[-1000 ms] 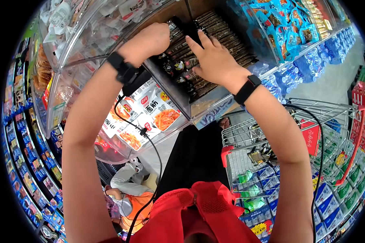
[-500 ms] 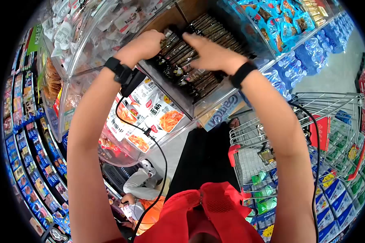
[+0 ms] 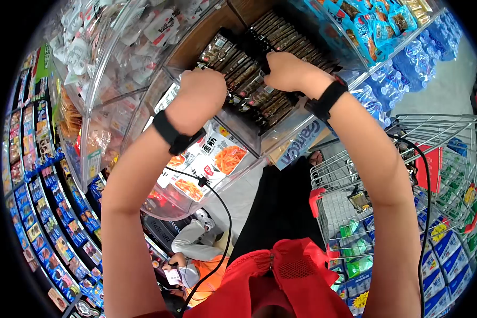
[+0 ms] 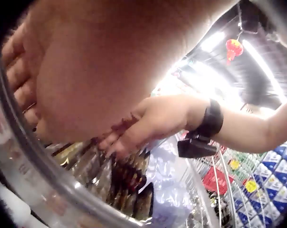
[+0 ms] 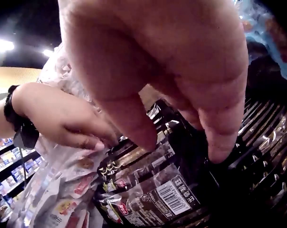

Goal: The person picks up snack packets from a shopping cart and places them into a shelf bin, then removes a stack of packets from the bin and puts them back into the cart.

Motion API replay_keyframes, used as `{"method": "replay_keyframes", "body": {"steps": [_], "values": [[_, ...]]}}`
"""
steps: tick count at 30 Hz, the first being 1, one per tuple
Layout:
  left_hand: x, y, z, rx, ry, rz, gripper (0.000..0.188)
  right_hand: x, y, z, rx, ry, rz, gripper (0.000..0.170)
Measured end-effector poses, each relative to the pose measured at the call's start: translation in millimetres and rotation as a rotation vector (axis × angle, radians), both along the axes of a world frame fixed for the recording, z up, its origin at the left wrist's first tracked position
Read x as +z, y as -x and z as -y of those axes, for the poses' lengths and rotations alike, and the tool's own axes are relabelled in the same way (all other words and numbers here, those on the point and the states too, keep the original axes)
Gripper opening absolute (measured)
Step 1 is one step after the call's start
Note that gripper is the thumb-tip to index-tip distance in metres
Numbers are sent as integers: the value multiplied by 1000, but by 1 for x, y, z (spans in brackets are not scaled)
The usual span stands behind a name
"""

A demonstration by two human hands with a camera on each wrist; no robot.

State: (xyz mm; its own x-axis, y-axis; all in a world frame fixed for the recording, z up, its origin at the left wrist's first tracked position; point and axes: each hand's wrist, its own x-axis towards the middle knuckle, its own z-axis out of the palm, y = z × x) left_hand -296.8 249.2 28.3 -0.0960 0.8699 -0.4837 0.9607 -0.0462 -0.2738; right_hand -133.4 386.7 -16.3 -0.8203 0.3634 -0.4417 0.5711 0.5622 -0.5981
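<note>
Rows of dark flat snack packets (image 3: pixel 238 69) stand on edge in a clear-walled bin. My left hand (image 3: pixel 204 95) is at the bin's left side; its fingertips reach the ends of the packets, as the right wrist view shows. Over the packets is my right hand (image 3: pixel 291 74), thumb and fingers pointing down and spread apart. Its fingertips (image 5: pixel 219 152) are right at the black packet edges. In front of the thumb lies a packet with a barcode label (image 5: pixel 174 197).
White packets with red food pictures (image 3: pixel 230 156) fill the bin at left; blue packets (image 3: pixel 371 32) lie to the right. A wire shopping cart (image 3: pixel 350 212) stands at my right. Below left sits a person in orange (image 3: pixel 206 270). Cables run along both arms.
My left hand has come back toward me, over the bin's left wall. The right hand has gone from spread flat over the packets to fingers pointing down among them.
</note>
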Motion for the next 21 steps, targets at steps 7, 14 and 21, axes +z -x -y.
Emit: {"method": "replay_keyframes", "body": {"steps": [7,14,21], "values": [[-19,8,16,-68,-61,161,38,-10,-15,12,-25,103,-29,44],[8,75,-22,345,-313,739,34,47,-192,43,-981,317,-1098,37],[-28,69,-43,104,-255,443,45,-53,-464,202,-1656,212,-516,30]]}}
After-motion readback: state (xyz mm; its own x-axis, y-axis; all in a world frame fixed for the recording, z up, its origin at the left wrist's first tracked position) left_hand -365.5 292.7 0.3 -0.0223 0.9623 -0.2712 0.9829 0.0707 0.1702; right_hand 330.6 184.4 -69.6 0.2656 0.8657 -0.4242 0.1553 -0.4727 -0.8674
